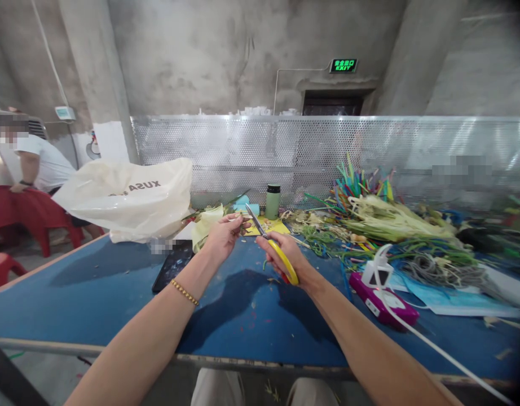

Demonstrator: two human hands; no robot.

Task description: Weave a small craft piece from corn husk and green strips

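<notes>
Fingers wrapped round the yellow handles, my right hand (287, 254) holds a pair of scissors (291, 266) whose blades point up and to the left. My left hand (225, 234) is closed in a pinch just left of the blades. Between its fingertips is a small pale piece, too small to name. A pale green husk-like sheet (205, 225) lies behind my left wrist. Beyond the scissors there is a yellow sheet (281, 226) with small scraps on it. A dark tablet-like device (172, 268) lies beside my left forearm.
On the blue table (128, 310) stand a green bottle (273, 202) and a white plastic bag (133, 197). Husks (387, 217), coloured cords and a purple power strip (382, 301) with a trailing white cable are right. A person (44, 160) leans near red chairs at left.
</notes>
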